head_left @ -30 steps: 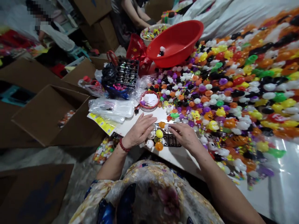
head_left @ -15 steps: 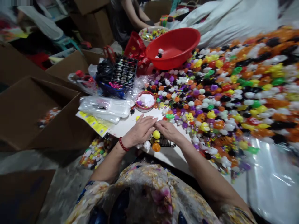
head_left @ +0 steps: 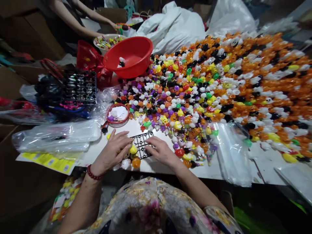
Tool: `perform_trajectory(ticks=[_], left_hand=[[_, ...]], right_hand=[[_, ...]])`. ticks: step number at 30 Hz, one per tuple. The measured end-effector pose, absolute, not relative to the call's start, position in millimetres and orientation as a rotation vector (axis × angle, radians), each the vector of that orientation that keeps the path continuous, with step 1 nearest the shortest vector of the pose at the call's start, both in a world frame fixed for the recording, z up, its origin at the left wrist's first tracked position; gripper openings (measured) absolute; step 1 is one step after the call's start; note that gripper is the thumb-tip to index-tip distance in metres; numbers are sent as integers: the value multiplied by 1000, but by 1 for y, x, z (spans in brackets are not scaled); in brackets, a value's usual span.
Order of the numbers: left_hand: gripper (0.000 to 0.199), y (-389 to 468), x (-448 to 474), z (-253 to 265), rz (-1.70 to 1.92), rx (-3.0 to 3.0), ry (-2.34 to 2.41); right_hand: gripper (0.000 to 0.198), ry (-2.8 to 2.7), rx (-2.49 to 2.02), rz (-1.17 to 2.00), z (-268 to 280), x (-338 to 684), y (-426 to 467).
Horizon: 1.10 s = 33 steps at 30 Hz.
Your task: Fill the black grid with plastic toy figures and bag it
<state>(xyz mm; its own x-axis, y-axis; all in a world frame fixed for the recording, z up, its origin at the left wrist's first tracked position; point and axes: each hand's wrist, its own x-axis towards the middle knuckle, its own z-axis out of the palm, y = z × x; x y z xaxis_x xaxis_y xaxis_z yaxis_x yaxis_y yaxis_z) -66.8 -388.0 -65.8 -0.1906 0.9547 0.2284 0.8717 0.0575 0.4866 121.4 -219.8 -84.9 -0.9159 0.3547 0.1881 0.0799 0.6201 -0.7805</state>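
Observation:
A black plastic grid rack [head_left: 141, 147] lies on the white tabletop between my hands. My left hand [head_left: 112, 149], with a red bead bracelet at its wrist, is curled at the rack's left end. Its thumb and index finger close on a round yellow toy head [head_left: 133, 149]. Just below are an orange toy head [head_left: 136, 162] and a white toy head [head_left: 125, 164]; what lies under the palm is hidden. Over the rack's right end rests my right hand [head_left: 161, 150], its fingers stretched out and the thumb apart, touching the grid.
A large pile of toy heads [head_left: 195, 84] covers the right and back. Behind stands a red basin [head_left: 131, 58]. A small red basket [head_left: 117, 123] sits ahead of my left hand. Clear plastic bags [head_left: 60, 135] lie left, others [head_left: 231, 152] right. Another person's arm [head_left: 70, 22] reaches across the back.
My view has swung to the right, so the scene sits further left. My hands have parted, with the right one shifted rightward, and more of the black rack shows between them.

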Motion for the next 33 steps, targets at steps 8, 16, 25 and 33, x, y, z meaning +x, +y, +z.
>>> perform_trajectory(ticks=[8,16,25,33], left_hand=[[28,-387,-70,-61,837,1867,2143],[24,-383,-67,-57,782,1807,2189],[21,-384,-66,-55,852,1833,2181],[20,-382,-69,-55,792,1812,2207]], right_hand=[[14,-2665,-1165,-96,-86,199,-149],[13,-2486,-1048,678,-98,165,-175],[13,-2154,-837,1823,-139,56,-234],[18,-2649,-695,1623,-126,55,-229]])
